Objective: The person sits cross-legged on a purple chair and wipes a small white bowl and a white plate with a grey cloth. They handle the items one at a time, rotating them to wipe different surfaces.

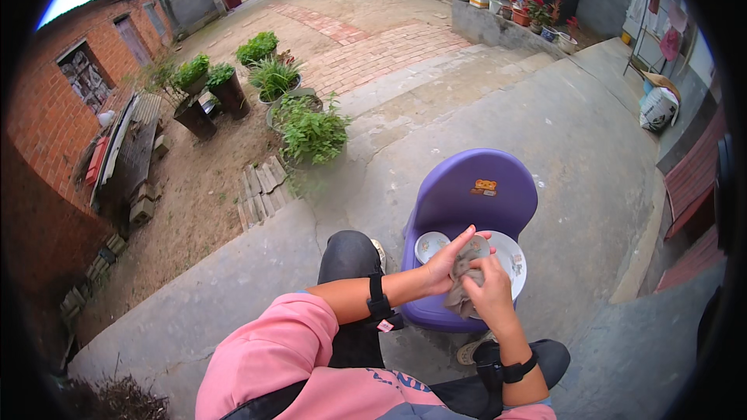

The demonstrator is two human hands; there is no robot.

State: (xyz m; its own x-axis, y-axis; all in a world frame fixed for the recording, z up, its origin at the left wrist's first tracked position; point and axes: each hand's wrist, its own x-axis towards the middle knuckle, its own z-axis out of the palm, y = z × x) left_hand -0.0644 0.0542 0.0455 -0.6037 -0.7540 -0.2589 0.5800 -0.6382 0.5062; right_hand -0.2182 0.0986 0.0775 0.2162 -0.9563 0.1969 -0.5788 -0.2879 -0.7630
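Above the seat of a purple plastic chair point(475, 178), my left hand point(446, 262) holds a small floral dish point(478, 247), its thumb raised along the near side. A crumpled grey-brown cloth point(461, 297) is bunched in my right hand point(490, 291) and touches the dish; part of it hangs down over the seat. On the seat, a small white bowl with a floral pattern point(430, 245) lies left of my hands. A larger white plate with a printed pattern point(516, 265) lies to their right, partly hidden by my right hand.
My knees flank the chair on a concrete floor point(583, 186). Leafy potted plants point(312, 134) stand ahead to the left, near stacked tiles point(262, 189). Concrete steps point(408, 93) lead to a brick path. A white sack point(659, 108) leans by the right wall.
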